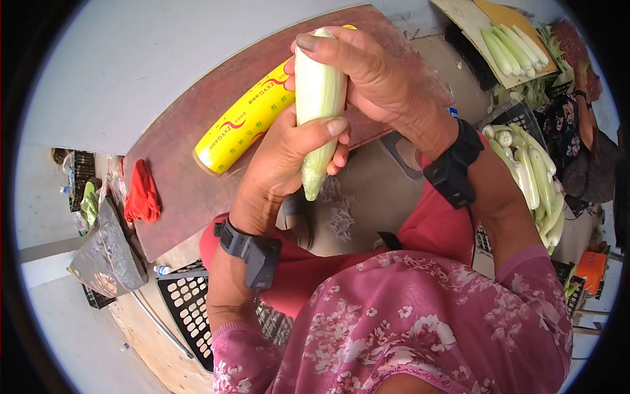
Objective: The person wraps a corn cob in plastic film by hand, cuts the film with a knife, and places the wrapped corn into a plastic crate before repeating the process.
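A thick, pale green vegetable, long and tapered like a stem or an ear in its husk, is held upright in front of me, its narrow green tip pointing down. My left hand is wrapped round its lower part, with the thumb across the front. Round the upper end closes my right hand, its thumb lying over the top. Just behind the hands, a yellow roll of plastic wrap with red and green print lies on the reddish-brown table.
A red cloth hangs at the table's left corner. To the right, a crate holds several pale green vegetables; more vegetables lie on a board behind. Another person is at the right edge. A black crate stands low on the left.
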`<move>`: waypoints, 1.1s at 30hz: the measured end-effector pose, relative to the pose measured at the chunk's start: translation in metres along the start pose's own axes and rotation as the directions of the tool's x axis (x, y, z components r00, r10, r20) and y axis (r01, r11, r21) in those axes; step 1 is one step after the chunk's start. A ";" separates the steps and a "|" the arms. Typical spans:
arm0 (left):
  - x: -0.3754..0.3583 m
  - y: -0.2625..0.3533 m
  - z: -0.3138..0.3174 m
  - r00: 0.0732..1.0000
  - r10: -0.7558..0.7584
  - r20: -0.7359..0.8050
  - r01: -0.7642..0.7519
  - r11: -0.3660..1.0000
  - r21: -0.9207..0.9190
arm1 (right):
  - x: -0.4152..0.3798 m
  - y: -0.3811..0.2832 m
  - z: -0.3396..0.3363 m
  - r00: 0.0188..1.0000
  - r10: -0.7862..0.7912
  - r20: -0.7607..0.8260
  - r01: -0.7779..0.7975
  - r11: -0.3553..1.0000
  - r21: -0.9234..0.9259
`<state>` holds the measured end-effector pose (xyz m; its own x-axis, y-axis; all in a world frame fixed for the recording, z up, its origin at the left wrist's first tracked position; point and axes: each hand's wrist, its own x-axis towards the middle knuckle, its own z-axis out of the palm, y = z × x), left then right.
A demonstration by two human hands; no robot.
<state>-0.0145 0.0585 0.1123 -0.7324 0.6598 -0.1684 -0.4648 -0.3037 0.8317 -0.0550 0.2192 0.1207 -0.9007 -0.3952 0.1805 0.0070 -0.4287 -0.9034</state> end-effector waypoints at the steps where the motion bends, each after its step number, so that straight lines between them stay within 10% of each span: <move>1: 0.000 0.000 0.001 1.000 -0.003 -0.024 0.004 1.000 0.012 | 0.001 0.000 -0.001 1.000 -0.005 -0.003 0.005 1.000 -0.009; 33: -0.014 -0.016 -0.003 0.988 -0.150 -0.026 0.152 0.961 0.231 | 0.014 -0.028 -0.039 0.993 -0.052 -0.107 0.073 0.976 0.206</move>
<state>0.0016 0.0517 0.0997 -0.6669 0.6800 -0.3047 -0.4429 -0.0329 0.8960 -0.0842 0.2575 0.1336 -0.9412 -0.2830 0.1843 0.0305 -0.6146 -0.7883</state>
